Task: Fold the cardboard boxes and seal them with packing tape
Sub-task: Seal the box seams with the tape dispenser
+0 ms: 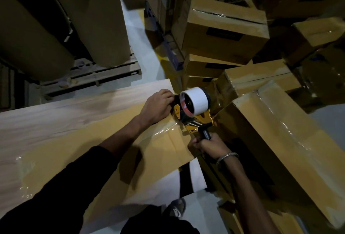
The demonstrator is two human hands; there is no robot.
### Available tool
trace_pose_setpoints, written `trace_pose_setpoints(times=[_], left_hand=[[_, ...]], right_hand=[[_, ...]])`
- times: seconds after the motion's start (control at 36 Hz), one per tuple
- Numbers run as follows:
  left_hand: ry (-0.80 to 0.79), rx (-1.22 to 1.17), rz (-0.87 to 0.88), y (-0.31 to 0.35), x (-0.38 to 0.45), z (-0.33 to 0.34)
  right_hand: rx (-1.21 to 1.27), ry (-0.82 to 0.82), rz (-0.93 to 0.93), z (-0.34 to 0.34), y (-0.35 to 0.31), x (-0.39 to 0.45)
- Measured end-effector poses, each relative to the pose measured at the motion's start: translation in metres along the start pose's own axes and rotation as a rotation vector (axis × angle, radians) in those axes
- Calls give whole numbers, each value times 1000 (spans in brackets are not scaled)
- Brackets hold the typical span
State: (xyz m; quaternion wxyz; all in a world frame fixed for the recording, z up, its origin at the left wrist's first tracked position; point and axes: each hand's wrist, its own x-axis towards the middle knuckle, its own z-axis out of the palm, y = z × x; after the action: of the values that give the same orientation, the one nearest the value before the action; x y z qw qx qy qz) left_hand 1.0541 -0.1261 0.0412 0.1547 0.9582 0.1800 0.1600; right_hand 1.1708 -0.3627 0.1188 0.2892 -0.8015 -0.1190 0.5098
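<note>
A brown cardboard box (78,151) lies across a pale wooden table, with a glossy strip of clear tape (164,131) running to its right end. A yellow tape dispenser (194,110) with a white-cored roll stands at that right end. My right hand (209,146) grips the dispenser's dark handle. My left hand (158,105) is at the box's far right corner, fingers curled against the dispenser's front, apparently pinching the tape end there.
The table (56,110) edge runs at the front right. Several taped boxes (224,33) are piled close on the right, one long box (280,149) beside my right arm. Large brown paper rolls (33,37) stand on a pallet at the far left. My shoe (176,207) shows below.
</note>
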Motion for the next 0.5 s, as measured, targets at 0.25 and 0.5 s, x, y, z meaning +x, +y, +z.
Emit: trace_pose_setpoints(times=[0.25,0.5], left_hand=[[-127,53,-8,9,-3,17],[-167,-6,-32,17,-4,19]], right_hand=[[81,-16,-37,4,19,1],[69,16,42,-14,74,-16]])
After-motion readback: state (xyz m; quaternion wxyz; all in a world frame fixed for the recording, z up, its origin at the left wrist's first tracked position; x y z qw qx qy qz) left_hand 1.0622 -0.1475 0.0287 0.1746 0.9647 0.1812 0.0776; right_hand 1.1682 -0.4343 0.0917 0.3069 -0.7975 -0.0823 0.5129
